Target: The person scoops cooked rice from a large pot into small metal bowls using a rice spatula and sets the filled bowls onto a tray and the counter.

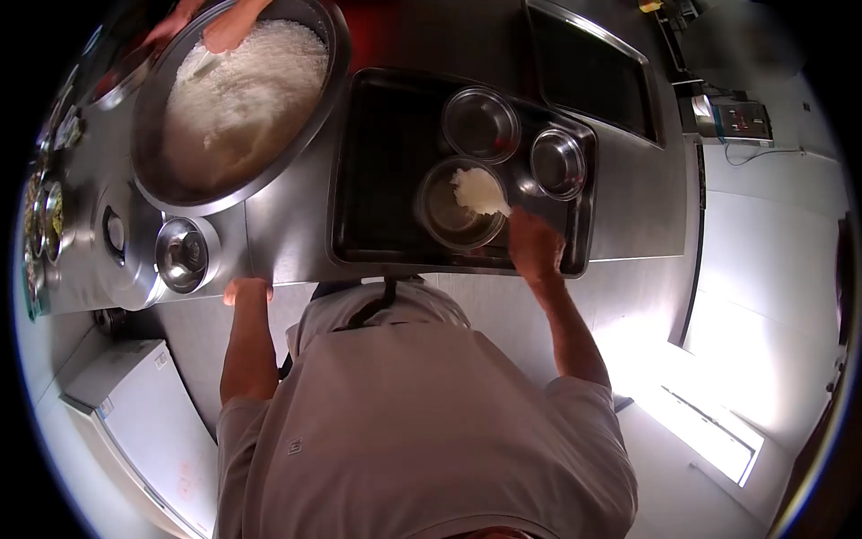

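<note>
My right hand (pixel 536 244) is closed on a white rice paddle (pixel 505 210), its handle mostly hidden in my fist. A clump of white rice (pixel 478 190) covers the blade. It lies over a round metal bowl (pixel 449 232), and I cannot tell whether it touches the inside. This bowl stands in a dark, rectangular baking tray (pixel 382 251). Two more metal bowls share the tray: a larger one (pixel 481 126) behind and a smaller one (pixel 558 163) to the right. At the counter's front edge (pixel 305 282), my left hand (pixel 248 289) has its fingers curled over the rim.
A big metal basin (pixel 334 99) of white rice stands back left, with another person's hand (pixel 235 25) working a paddle in it. Near my left hand is a metal container (pixel 185 255). Another tray (pixel 597 76) lies back right. A white appliance (pixel 148 427) stands below left.
</note>
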Motion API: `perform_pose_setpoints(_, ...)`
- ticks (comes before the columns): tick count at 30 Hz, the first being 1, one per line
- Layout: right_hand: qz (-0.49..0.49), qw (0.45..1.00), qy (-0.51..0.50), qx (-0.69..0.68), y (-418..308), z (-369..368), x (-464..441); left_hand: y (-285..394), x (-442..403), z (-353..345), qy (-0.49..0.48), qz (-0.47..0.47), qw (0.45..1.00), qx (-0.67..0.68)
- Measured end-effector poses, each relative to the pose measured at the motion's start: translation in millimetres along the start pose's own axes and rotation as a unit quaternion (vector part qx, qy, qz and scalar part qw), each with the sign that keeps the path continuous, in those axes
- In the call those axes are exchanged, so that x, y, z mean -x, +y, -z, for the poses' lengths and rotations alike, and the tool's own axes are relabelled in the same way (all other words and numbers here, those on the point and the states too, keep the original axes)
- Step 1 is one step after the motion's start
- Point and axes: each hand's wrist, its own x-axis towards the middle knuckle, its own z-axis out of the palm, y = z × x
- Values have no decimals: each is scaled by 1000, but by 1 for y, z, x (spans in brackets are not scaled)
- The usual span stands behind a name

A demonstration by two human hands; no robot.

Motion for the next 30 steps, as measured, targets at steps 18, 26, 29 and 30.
perform_pose_setpoints(18, 53, 979, 91, -176, -13, -6, -8, 5, -39, -22, -18, -18, 999, -20)
perform_pose_setpoints(26, 180, 927, 71, -322, -128, 70, -92, -10, 13, -1, -26, 39, 949, 312)
perform_pose_setpoints(29, 273, 923, 97, -255, -194, 112, -132, -5, 12, -3, -77, 221, 477, 847)
perform_pose_setpoints(30, 314, 922, 107, -198, -211, 121, -146, -4, 8, -4, -84, 258, 244, 931)
